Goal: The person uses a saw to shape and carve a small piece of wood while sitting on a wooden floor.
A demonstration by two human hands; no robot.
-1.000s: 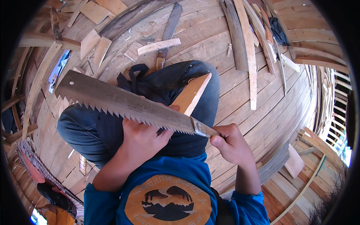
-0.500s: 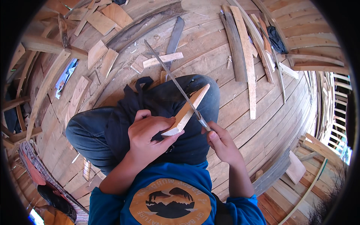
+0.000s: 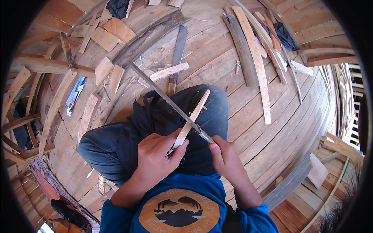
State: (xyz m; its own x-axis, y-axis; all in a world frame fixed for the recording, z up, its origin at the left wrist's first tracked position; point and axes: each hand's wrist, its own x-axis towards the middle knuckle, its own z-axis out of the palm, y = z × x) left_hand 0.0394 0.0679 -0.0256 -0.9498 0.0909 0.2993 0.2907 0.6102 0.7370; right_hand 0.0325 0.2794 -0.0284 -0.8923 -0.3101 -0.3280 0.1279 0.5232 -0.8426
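My left hand (image 3: pixel 155 157) is closed round the lower end of a pale, narrow piece of wood (image 3: pixel 195 112), thumb along its near edge. The wood tilts up and away over my lap and tapers toward its far tip. My right hand (image 3: pixel 226 157) grips the near end of a long, thin, file-like metal tool (image 3: pixel 163 94), beside a shiny, wider section. The tool lies slantwise across the wood, its far end pointing to the upper left. My fingers hide its grip.
A machete (image 3: pixel 179 46) with a wooden handle lies beyond my knees, a short wood strip (image 3: pixel 169 72) across it. Long planks (image 3: pixel 252 54) lie at the far right, and offcuts (image 3: pixel 105 39) at the far left. A curved timber (image 3: pixel 287 176) is at my right.
The wood has rolled onto a narrower face and shifted slightly left and nearer. The metal tool has moved left and nearer too, its far end dropping lower. Both hands have kept their hold.
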